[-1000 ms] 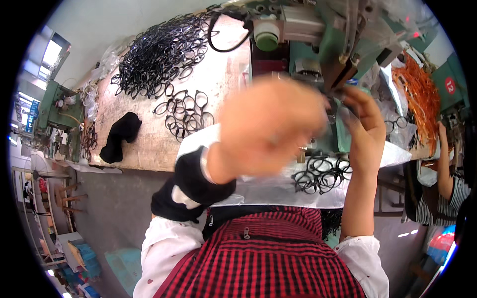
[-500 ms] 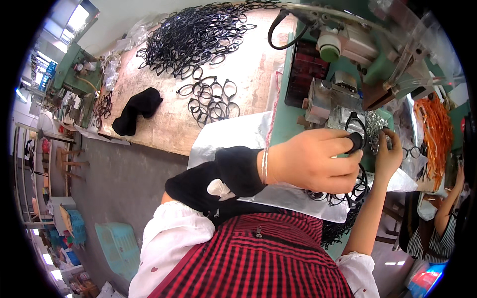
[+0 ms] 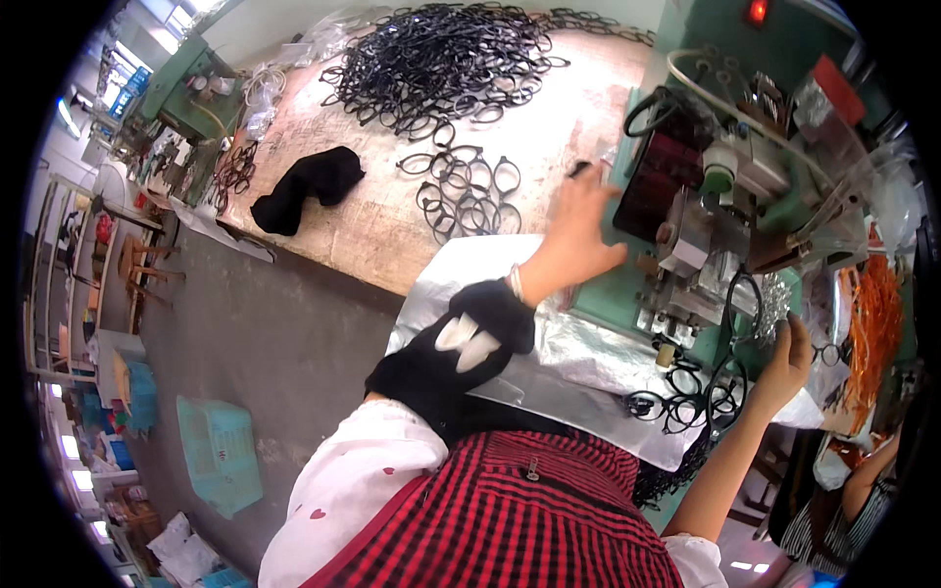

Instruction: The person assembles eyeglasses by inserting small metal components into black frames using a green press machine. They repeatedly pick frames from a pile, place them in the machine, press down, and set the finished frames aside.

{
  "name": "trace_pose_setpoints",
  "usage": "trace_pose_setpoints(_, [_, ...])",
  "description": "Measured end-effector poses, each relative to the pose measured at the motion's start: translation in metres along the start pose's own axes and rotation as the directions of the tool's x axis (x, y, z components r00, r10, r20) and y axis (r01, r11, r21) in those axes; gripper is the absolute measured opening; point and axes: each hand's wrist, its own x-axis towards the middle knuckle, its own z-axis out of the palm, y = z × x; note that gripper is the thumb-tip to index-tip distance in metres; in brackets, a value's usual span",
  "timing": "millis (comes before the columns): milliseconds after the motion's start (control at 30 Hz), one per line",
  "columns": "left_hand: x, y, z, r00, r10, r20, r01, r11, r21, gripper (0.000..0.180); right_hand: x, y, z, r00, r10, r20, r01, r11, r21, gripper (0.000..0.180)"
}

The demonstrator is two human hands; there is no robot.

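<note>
My left hand (image 3: 578, 230) is in the air over the border between the wooden table and the green machine bench. Its fingers are spread and hold nothing; a black cover sits on one fingertip. My right hand (image 3: 786, 365) is beside a heap of small silvery metal parts (image 3: 774, 306), fingertips pinched together; what they hold, if anything, is too small to make out. Between the hands, a black eyeglass frame (image 3: 730, 338) stands at the metal fixture (image 3: 686, 299) of the machine. More black eyeglass frames (image 3: 681, 397) lie below it on silvery sheeting (image 3: 578, 353).
A large heap of black eyeglass frames (image 3: 441, 64) covers the table's far part, with a smaller group (image 3: 466, 191) nearer. A black cloth (image 3: 309, 188) lies at the left. Orange strips (image 3: 872, 314) hang at the right, near another person's arm (image 3: 867, 475). A turquoise basket (image 3: 221, 456) stands on the floor.
My left hand has let go of the eyeglass frame and moved left and away from the machine, its fingers opening. The right hand stays by the metal parts. The view has shifted.
</note>
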Motion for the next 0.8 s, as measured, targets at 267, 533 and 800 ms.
trace_pose_setpoints(267, [0.031, -0.034, -0.002, 0.969, 0.074, 0.236, -0.094, 0.993, 0.072, 0.049, 0.005, -0.021, 0.023, 0.998, 0.015, 0.062, -0.020, 0.996, 0.084, 0.018])
trace_pose_setpoints(533, [0.048, -0.049, -0.098, 0.983, -0.183, 0.008, 0.137, 0.766, 0.628, 0.031, 0.001, -0.002, 0.017, 0.997, 0.042, 0.070, -0.045, 0.998, 0.036, 0.015])
trace_pose_setpoints(800, [0.013, -0.127, -0.120, 0.922, -0.376, -0.091, 0.370, 0.791, 0.488, 0.030, -0.045, -0.032, -0.014, 0.990, 0.137, -0.016, -0.136, 0.990, 0.031, 0.013])
